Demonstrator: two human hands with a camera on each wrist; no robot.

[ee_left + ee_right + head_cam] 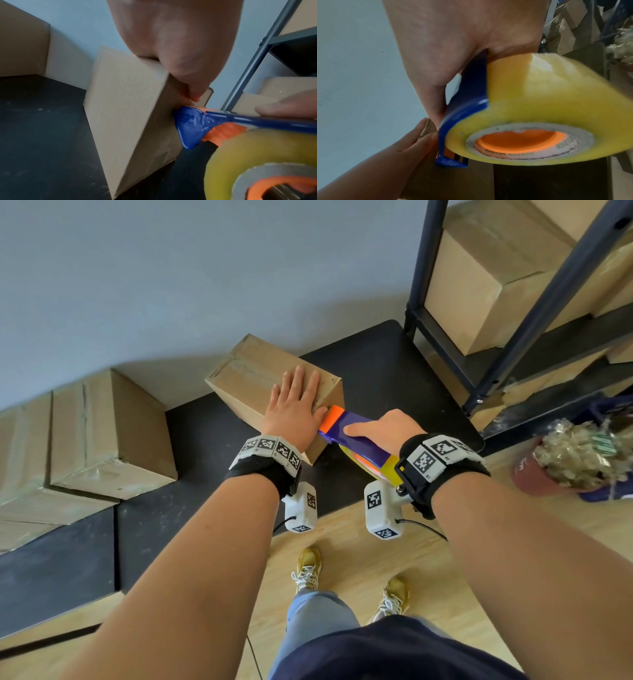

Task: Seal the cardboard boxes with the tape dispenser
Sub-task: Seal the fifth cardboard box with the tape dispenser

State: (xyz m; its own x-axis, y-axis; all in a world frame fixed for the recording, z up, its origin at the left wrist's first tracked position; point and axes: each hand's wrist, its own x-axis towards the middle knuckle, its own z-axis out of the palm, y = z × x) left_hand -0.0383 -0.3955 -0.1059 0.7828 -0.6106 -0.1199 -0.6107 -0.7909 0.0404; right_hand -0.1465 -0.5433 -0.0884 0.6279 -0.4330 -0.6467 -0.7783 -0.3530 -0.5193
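Centre of the head view: a closed cardboard box [274, 381] sits on a black desk [376, 364], one corner toward the viewer. The left hand [294, 405] lies flat on the box top, fingers straight and spread, pressing it down. The right hand [387, 426] has its grip closed round the blue-and-orange tape dispenser [346, 429], whose orange front edge meets the near upper edge of the box just beside the left thumb. In the left wrist view the blue nose [190, 127] of the dispenser touches the side face of the box below the top edge; the yellowish tape roll [539, 108] fills the lower right of the right wrist view.

Likely faults from here:
- The left thumb sits next to the dispenser's front edge, so a forward stroke may run tape or the cutter over it.
- The box looks light, so a pull may slide or tip it if the flat hand eases.
- Whether the tape end has stuck cannot be told; a poor start would peel away.
- A skewed stroke would miss the flap seam.

Other boxes [102, 433] lie at the left of the frame, and a dark metal shelf rack [513, 344] stands at upper right.
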